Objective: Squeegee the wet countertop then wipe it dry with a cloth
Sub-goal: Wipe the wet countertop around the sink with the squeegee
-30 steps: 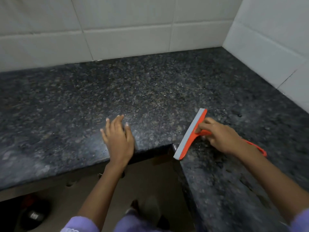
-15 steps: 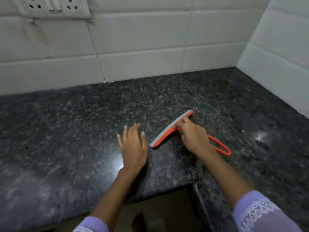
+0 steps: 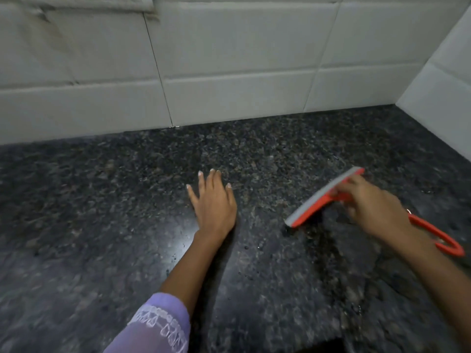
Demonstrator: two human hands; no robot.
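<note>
An orange squeegee [image 3: 316, 203] with a grey rubber blade lies slanted on the dark speckled granite countertop [image 3: 114, 212]. My right hand [image 3: 374, 207] grips its handle just behind the blade, and the handle's orange loop sticks out behind my wrist at the right. My left hand [image 3: 212, 202] rests flat on the counter with fingers spread, to the left of the blade and apart from it. Small water droplets glint on the stone near both hands. No cloth is in view.
White tiled walls [image 3: 229, 72] meet the counter at the back and at the right, forming a corner at the upper right. The bottom edge of a switch plate [image 3: 84, 3] shows at the top left. The counter's front edge and a dark gap show at the bottom.
The view has risen and moved closer to the back wall. My right hand has carried the squeegee to the right, away from my left hand, which has stayed flat on the counter.
</note>
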